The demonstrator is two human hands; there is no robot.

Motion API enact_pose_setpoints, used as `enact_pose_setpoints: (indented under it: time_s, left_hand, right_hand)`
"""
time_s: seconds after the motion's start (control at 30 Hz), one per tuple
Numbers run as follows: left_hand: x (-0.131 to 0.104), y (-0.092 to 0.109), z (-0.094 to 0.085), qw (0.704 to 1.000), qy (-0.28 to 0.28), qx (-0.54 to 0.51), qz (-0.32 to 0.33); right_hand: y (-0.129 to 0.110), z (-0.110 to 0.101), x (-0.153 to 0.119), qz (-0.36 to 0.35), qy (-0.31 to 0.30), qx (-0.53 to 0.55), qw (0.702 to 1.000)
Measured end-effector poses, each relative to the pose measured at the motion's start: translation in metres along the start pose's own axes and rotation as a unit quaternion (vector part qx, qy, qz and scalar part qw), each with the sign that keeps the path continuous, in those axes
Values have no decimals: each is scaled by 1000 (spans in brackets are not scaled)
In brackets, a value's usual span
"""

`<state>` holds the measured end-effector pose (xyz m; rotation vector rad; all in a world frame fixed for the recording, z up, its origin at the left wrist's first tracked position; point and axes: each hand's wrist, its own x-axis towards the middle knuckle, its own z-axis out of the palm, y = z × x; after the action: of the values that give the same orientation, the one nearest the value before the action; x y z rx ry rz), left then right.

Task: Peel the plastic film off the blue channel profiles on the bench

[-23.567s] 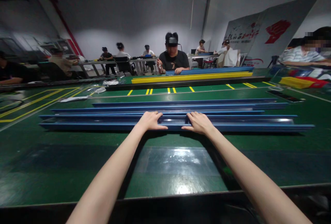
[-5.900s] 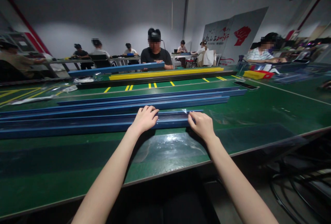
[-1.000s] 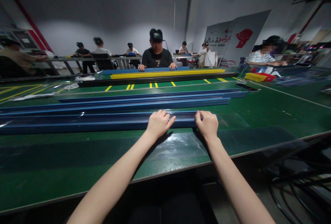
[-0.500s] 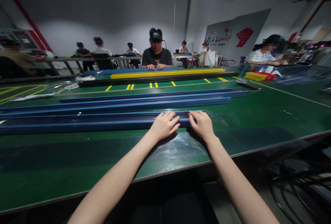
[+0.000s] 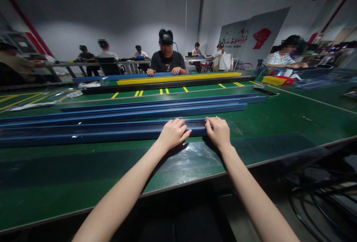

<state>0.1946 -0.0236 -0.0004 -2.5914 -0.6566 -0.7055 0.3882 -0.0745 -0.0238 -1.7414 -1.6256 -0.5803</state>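
A long blue channel strip lies lengthwise on the green table, its right end near me. My left hand grips it a short way in from that end, fingers bent over the far edge and thumb toward the near side. At the right end itself, my right hand is closed around the strip; its fingertips are partly hidden. Under my wrists, a clear plastic sheet covers part of the table's near side. Just beyond the held strip lie more blue strips, roughly parallel to it.
Farther back lie a yellow strip and a black strip. A co-worker sits opposite, hands on another blue strip. To the right are a phone and a yellow tray. The table edge runs close in front of me.
My left hand has slid slightly left along the blue strip, widening the gap between my hands. The right hand stays at the end. The co-worker's hands have moved apart.
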Motion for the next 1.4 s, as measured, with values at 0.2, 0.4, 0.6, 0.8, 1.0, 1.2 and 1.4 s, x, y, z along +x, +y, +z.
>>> enact_pose_setpoints:
  time_s: [0.2, 0.4, 0.6, 0.8, 1.0, 1.2, 1.4]
  left_hand:
    - [0, -5, 0, 997, 38, 37, -58]
    - [-1, -5, 2, 995, 53, 51, -67]
    - [-2, 0, 1, 998, 30, 39, -39]
    - [-1, 5, 2, 1000, -1, 7, 19]
    - [-2, 7, 4, 999, -24, -16, 43]
    - [0, 6, 3, 999, -17, -34, 31]
    - [0, 0, 2, 1000, 9, 0, -6]
  right_hand:
    - [2, -1, 0, 56, 36, -31, 997]
    - [2, -1, 0, 78, 24, -54, 995]
    - [0, -1, 0, 37, 5, -54, 998]
    - [-5, -1, 0, -30, -29, -31, 999]
    - [-6, 0, -1, -54, -32, -13, 998]
    - [-4, -1, 0, -8, -9, -23, 1000]
    - [2, -2, -1, 70, 36, -57, 995]
